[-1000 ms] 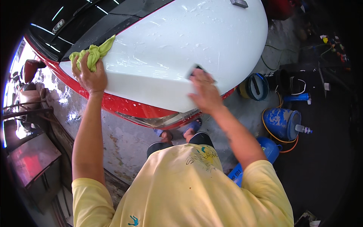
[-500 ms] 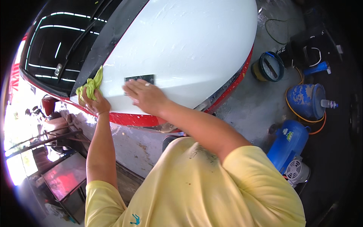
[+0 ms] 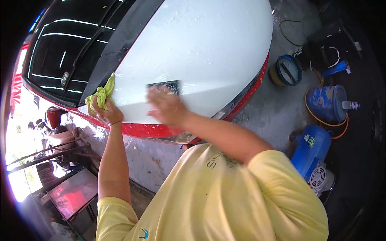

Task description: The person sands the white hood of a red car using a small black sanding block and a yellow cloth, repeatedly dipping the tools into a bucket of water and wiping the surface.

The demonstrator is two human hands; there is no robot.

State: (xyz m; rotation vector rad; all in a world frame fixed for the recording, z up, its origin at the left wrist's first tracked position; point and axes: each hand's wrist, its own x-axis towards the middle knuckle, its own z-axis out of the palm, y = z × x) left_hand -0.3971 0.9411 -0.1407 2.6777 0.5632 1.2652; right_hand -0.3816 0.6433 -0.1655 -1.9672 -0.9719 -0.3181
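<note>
Since the earlier frame, the right hand [image 3: 167, 107] has slid the dark squeegee [image 3: 163, 85] from the 3 o'clock side of the white film toward its middle, and the view has swung so the windscreen [image 3: 72, 48] now fills the 10 o'clock corner. That hand, blurred by motion, lies flat with its fingers pressed onto the squeegee, which rests on the white film-covered bonnet [image 3: 201, 52] just at 12 o'clock of the knuckles. At 9 o'clock of it, near but apart, the left hand [image 3: 105, 112] is closed around a bunched yellow-green cloth [image 3: 100, 95], holding it against the film's edge where the white meets the black cowl panel [image 3: 120, 44]. Red bodywork [image 3: 140, 129] shows along the bonnet's near edge. On the wet concrete floor [image 3: 273, 108] at 3 o'clock stand a blue bucket [image 3: 327, 102] ringed by an orange hose [image 3: 317, 118], a smaller dark bucket [image 3: 287, 70], and a blue machine [image 3: 311, 150] at 4 o'clock.
</note>
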